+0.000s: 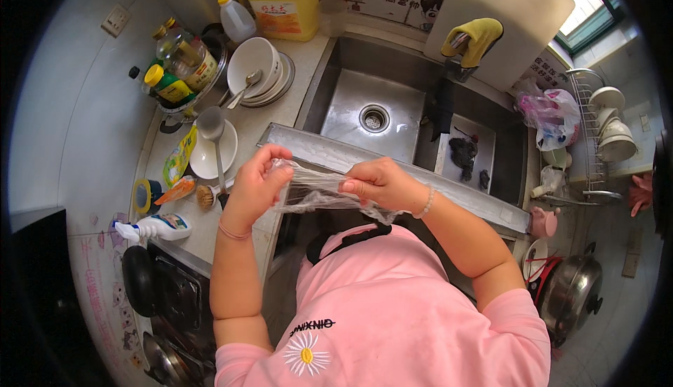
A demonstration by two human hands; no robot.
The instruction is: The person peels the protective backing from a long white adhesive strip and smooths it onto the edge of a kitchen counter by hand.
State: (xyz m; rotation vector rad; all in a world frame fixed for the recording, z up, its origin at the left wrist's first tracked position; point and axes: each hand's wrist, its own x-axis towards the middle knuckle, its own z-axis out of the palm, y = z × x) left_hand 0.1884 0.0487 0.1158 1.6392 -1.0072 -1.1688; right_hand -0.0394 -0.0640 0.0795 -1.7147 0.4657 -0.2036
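Note:
A crumpled sheet of clear plastic film (320, 190) is stretched between my two hands, over the front edge of the counter. My left hand (260, 182) pinches its left end between thumb and fingers. Its right end is gripped by my right hand (378, 182), and a loose part hangs below. Behind the film runs the sink's metal front ledge (315, 148). Beyond that lies the steel double sink (368, 108), with black wet material (464, 155) in its right basin. A metal ladle (211, 124) leans over a white bowl (223, 150) left of my left hand.
Stacked bowls (255, 66), bottles (173, 84) and a yellow jug (284, 3) stand back left. A spray bottle (163, 227) lies near the stove (181, 292). A yellow cloth (476, 40) covers the faucet. At right are a dish rack (589, 134) and a lidded pot (573, 292).

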